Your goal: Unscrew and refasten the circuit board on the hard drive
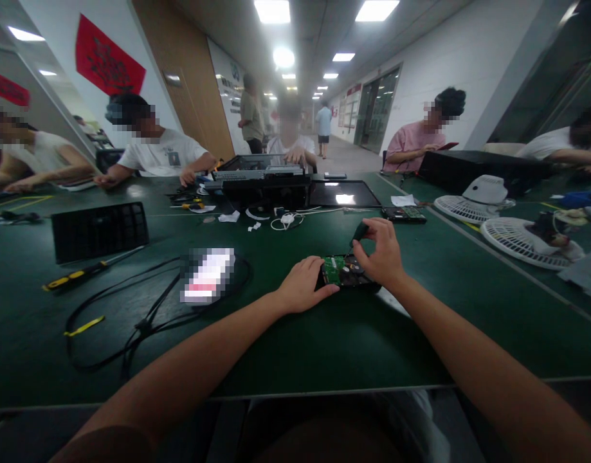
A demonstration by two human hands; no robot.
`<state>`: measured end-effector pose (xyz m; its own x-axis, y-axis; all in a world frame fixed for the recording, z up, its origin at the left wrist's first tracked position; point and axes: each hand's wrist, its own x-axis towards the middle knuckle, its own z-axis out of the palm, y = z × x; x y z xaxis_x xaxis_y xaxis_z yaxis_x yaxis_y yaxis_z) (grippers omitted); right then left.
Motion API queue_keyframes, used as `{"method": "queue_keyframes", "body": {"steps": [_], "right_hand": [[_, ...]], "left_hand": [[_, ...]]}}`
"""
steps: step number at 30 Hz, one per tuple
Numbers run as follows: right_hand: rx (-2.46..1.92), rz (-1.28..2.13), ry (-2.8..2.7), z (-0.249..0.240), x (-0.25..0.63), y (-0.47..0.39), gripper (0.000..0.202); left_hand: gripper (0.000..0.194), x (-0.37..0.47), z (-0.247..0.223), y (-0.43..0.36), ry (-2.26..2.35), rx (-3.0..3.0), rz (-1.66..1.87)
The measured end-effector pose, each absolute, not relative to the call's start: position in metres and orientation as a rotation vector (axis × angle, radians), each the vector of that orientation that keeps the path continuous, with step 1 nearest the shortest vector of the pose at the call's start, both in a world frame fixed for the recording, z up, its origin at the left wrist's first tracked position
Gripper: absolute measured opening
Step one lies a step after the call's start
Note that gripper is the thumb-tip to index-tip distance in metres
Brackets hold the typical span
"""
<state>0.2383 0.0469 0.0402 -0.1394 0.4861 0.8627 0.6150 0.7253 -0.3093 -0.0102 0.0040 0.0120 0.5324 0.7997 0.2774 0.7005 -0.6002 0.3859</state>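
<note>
A hard drive (346,270) lies on the green table with its green circuit board facing up. My left hand (302,283) grips its left end, the thumb along the near edge and the fingers at the far side. In my right hand (382,251) is a small screwdriver (359,233) with a dark handle, pinched between thumb and fingers. The screwdriver is tilted, its shaft pointing down at the board; whether the tip touches a screw is too small to tell. Part of the drive's right end is hidden by my right hand.
Left of me lie a phone (208,276), a looped black cable (143,326), a yellow-black screwdriver (76,276) and a dark screen (101,231). An opened metal case (261,177) stands across the table. White fan parts (521,241) lie right. Several people sit around.
</note>
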Motion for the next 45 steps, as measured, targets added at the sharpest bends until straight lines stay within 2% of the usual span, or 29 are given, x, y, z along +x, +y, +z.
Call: {"method": "queue_keyframes", "body": {"steps": [5, 11, 32, 45], "right_hand": [[-0.889, 0.008, -1.797, 0.0383, 0.2355, 0.0455, 0.052], [-0.890, -0.154, -1.795, 0.0400, 0.2377, 0.0442, 0.047], [-0.840, -0.067, -1.870, 0.0376, 0.2390, 0.0453, 0.066], [-0.903, -0.206, -1.872, 0.0422, 0.2370, 0.0409, 0.057]], "left_hand": [[0.075, -0.0107, 0.0098, 0.0054, 1.264, 2.543, 0.640], [0.076, -0.0108, 0.0106, 0.0052, 1.272, 2.549, 0.641], [0.073, -0.0112, 0.0084, 0.0061, 1.269, 2.557, 0.648], [0.077, -0.0117, 0.0096, 0.0062, 1.280, 2.540, 0.645]]}}
